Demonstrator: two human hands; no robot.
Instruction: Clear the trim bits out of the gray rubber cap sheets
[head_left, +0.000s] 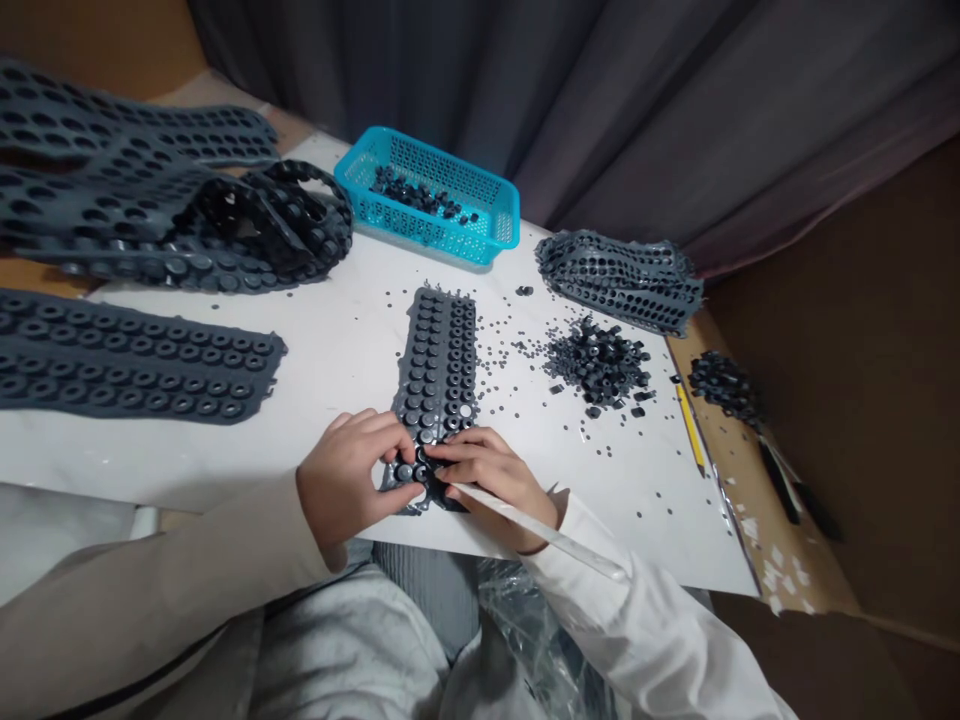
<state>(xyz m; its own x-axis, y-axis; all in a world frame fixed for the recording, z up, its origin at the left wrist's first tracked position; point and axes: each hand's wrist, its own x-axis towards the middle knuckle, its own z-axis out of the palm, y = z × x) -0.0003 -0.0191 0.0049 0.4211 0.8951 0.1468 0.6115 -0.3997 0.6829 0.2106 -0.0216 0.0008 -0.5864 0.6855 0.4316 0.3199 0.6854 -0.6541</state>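
Your left hand (352,478) pinches the near end of the rubber strip (440,360), which runs away from both hands; your right hand (491,478) pinches beside it, pale rod (541,531) tucked underneath. Judged soft, light, floppy: grip close beside each ring.

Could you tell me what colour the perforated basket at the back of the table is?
The basket is bright turquoise blue, seen in the head view.

A blue basket (424,228) of black rings stood at the far edge of the bench (337,340). A loose ring pile (600,362) lay near a yellow pencil (690,428).
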